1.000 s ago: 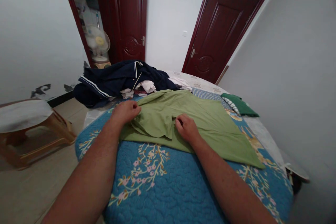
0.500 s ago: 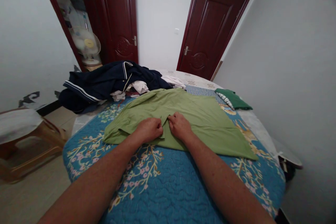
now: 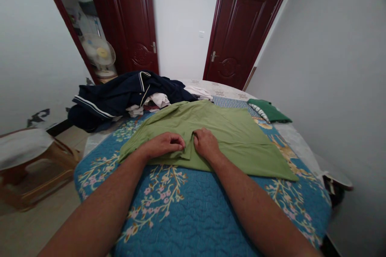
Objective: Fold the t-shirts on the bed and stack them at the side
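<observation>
My right grip [image 3: 206,143] pinches a raised fold of a light green cloth [image 3: 238,136] laid across a blue floral quilt [image 3: 193,213]. My left grip [image 3: 164,144], fingers curled, rests near it on the same cloth; whether it pinches any fabric, I cannot tell. A navy garment [image 3: 120,92] with white stripes lies heaped beyond, at left.

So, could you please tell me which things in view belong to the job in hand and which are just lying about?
In use:
- light green cloth, spread out
- left hand and right hand, both at the cloth
- blue floral quilt, beneath it

Lying about:
- navy clothing
- dark green folded item
- covered stool
- fan
</observation>
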Available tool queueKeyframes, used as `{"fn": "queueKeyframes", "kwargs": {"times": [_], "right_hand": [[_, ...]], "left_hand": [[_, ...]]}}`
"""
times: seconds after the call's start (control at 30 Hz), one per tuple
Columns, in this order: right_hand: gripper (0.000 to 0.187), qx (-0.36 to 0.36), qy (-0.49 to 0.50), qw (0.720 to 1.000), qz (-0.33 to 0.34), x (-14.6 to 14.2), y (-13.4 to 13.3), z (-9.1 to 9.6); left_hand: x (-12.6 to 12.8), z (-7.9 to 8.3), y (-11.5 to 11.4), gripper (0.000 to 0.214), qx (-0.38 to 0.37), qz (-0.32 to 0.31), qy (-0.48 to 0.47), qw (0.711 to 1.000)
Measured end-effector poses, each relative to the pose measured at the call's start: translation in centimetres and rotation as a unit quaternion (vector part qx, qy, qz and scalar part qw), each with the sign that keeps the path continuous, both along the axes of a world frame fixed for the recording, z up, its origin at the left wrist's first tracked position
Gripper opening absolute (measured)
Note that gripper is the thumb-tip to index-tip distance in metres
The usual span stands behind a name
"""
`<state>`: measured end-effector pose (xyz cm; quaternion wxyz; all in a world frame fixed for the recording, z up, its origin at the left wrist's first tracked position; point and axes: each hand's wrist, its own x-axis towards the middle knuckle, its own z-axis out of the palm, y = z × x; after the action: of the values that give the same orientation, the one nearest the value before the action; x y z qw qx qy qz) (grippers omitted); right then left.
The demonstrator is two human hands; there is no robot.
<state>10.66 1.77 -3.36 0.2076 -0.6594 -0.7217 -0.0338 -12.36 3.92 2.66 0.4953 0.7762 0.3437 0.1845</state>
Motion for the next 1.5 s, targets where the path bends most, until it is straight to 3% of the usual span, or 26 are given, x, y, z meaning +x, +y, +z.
{"fn": "queueKeyframes", "kwargs": {"times": [0.1,0.17,0.23,0.33,0.43,0.67,0.77,0.9,1.03,1.17,1.3,1.4,1.5], "right_hand": [[0.036,0.013,0.021,1.0,0.004,0.4,0.0,0.0],[0.04,0.014,0.019,0.999,0.032,0.7,-0.1,0.2],[0.041,0.016,0.016,0.997,0.073,0.9,-0.2,0.3],[0.032,0.011,0.007,0.991,0.133,0.9,-0.2,0.5],[0.024,-0.002,-0.003,0.99,0.143,0.8,-0.1,0.4],[0.017,0.003,0.002,0.992,0.125,0.9,0.3,0.0],[0.018,0.019,-0.001,0.993,0.119,0.6,-0.5,0.7],[0.015,0.002,-0.023,0.982,0.185,-0.3,-3.0,2.6],[0.03,-0.057,-0.075,0.964,0.25,-1.7,-5.5,4.0],[0.016,-0.083,-0.123,0.966,0.214,-2.7,-5.9,3.7],[0.02,-0.079,-0.149,0.969,0.182,-2.4,-5.3,3.5],[0.02,-0.052,-0.144,0.977,0.145,-1.3,-5.1,4.0],[0.016,-0.054,-0.146,0.975,0.16,-0.3,-5.3,4.5]], "left_hand": [[0.0,0.1,-0.2,0.03,-0.011,-0.026,-0.009,1.0],[-0.1,-0.5,0.2,0.029,0.021,-0.007,-0.02,1.0],[-0.2,-1.4,0.9,0.027,0.093,0.044,-0.007,0.995],[-0.8,-2.8,2.2,0.026,0.23,0.123,0.063,0.963],[-2.0,-3.6,3.2,0.027,0.293,0.164,0.145,0.931],[-7.1,-2.5,5.0,0.019,0.224,0.317,0.283,0.877],[-8.7,-2.2,5.4,0.016,0.205,0.342,0.298,0.867],[-9.3,-1.9,5.3,0.029,0.172,0.315,0.338,0.87],[-8.9,-1.7,4.7,0.039,0.155,0.27,0.379,0.872],[-8.5,-1.3,4.0,0.054,0.15,0.271,0.368,0.877],[-8.4,-0.3,3.0,0.067,0.096,0.275,0.348,0.891],[-8.4,0.4,2.3,0.068,0.047,0.261,0.328,0.907],[-8.7,0.5,2.0,0.064,0.06,0.239,0.338,0.908]]}}
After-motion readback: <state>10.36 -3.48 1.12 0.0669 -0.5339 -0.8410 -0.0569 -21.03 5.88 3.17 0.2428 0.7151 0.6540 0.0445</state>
